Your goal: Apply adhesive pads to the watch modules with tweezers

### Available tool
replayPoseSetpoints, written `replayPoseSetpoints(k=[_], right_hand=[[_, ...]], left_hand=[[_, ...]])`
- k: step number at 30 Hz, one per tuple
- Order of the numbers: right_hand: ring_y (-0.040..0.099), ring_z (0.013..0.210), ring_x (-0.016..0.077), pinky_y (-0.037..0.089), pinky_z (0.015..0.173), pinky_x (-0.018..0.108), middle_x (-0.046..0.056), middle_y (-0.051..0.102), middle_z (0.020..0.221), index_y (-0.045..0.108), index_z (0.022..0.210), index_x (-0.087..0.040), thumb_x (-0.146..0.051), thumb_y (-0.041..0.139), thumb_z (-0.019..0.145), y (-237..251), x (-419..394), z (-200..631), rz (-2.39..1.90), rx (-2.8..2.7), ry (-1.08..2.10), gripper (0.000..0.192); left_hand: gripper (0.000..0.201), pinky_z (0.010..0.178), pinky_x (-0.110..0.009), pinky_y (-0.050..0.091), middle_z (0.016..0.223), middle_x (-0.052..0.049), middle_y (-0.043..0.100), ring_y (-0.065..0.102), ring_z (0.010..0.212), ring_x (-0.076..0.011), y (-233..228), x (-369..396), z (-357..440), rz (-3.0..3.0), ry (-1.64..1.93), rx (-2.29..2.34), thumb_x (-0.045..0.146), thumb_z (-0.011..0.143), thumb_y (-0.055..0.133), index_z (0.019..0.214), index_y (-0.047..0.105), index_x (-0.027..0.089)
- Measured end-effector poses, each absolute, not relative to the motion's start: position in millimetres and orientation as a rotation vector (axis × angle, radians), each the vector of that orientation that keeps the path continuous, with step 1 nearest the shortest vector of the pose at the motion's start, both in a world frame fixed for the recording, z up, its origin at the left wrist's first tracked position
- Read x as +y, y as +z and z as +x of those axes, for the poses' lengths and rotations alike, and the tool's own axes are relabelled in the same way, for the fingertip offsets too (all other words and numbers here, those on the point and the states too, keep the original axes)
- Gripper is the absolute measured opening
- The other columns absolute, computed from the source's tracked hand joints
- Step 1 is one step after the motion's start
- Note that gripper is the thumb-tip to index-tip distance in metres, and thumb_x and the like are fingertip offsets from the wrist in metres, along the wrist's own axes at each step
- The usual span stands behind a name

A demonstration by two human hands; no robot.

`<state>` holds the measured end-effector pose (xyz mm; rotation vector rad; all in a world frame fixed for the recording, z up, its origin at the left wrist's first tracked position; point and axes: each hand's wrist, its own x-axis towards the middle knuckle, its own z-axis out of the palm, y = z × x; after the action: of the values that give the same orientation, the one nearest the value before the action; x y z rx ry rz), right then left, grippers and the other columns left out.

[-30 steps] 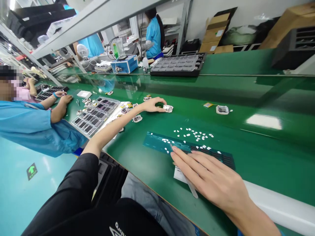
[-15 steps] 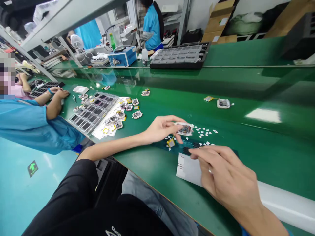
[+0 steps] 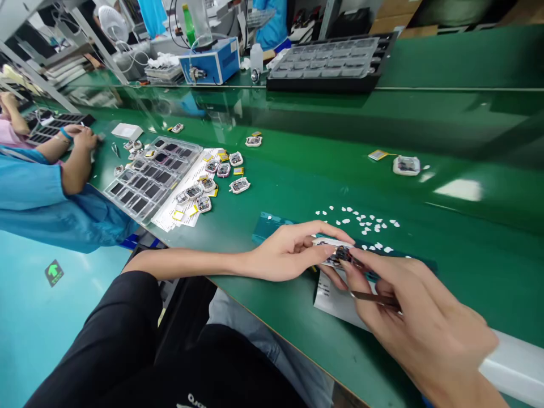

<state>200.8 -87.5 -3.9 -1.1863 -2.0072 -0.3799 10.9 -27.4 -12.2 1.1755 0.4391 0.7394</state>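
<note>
Evidently both hands meet over one small module (image 3: pixel 335 253), held just above the belt (image 3: pixel 297 187) at 6 o'clock, right before the person, where the eyes can look straight down on it. The left hand (image 3: pixel 289 252) comes in from 9 o'clock and pinches the module's near edge between thumb and fingers, closed on it, so the part sits steady and face-up. The right hand (image 3: pixel 420 317) comes in from 4 o'clock; its fingers are curled shut on slim tweezers (image 3: pixel 374 297), held like a pen, while a fingertip touches the module's right end. Whether the tweezer tips grip anything I cannot tell.

Under the hands lie a white slip (image 3: pixel 335 300) and a dark teal strip (image 3: pixel 272 224), a likely work mat. White bits (image 3: pixel 361 221) are scattered just beyond at 12 o'clock, near enough to reach. More modules (image 3: pixel 221 175) cluster at 10 o'clock beside a clear tray (image 3: pixel 153 175), where a co-worker's arm (image 3: pixel 72 164) rests.
</note>
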Motion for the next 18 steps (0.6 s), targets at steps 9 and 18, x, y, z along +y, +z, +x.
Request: replayPoseSetpoints(k=[9, 18], right_hand=[[0.074, 0.079, 0.0115, 0.054, 0.069, 0.021, 0.003, 0.079, 0.095, 0.067, 0.114, -0.015, -0.016, 0.06, 0.103, -6, -87, 209, -1.084, -2.23, -0.351, 0.013], [0.065, 0.059, 0.0067, 0.043, 0.048, 0.023, -0.006, 0.076, 0.083, 0.062, 0.102, -0.026, -0.018, 0.065, 0.1, -4, -82, 210, -1.17, -2.081, -0.178, 0.009]], left_hand=[[0.034, 0.052, -0.022, 0.053, 0.079, -0.004, 0.079, 0.077, 0.07, -0.0177, -13, -30, 7, 1.626, 0.711, 0.671, 0.029, 0.102, 0.051, 0.125, 0.071, 0.014], [0.024, 0.047, -0.017, 0.041, 0.063, -0.001, 0.071, 0.07, 0.055, -0.0109, -11, -30, 8, 1.683, 0.774, 0.702, 0.033, 0.098, 0.06, 0.103, 0.07, 0.012]])
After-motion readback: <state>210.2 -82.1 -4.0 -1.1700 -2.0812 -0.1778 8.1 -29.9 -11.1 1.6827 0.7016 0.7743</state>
